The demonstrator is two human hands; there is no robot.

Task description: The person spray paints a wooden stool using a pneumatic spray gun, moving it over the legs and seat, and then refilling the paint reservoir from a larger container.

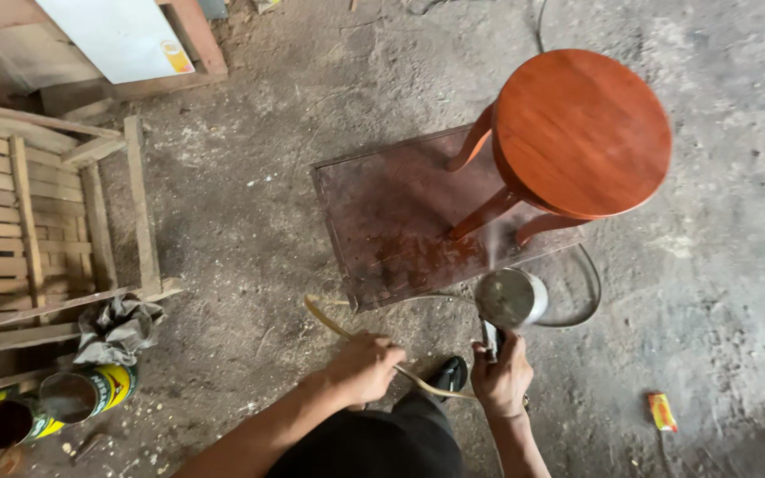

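We hold a spray gun with a round, shiny metal cup [510, 299] in our right hand [501, 376], the fingers wrapped tight about its grip below the cup, and a thin mist rises from it toward the legs of a round-topped wooden stool with a glossy reddish-brown finish [583, 133]. The stool stands on a flat, dark, stain-spattered rectangular board [382, 221] that lies on the dusty grey concrete floor [719, 265]. Our left hand [363, 366] is closed around a thin yellowish hose [328, 320], which curves out to the left of the fist and also runs on toward the right hand. The gun sits just beside the board's near edge, close to the stool's legs. To the far left lies a slatted frame of pale raw wood [37, 221], with a crumpled grey rag [117, 327] and two open yellow paint tins [73, 396] near its lower corner. A small orange packet [662, 412] lies on the floor to our right.
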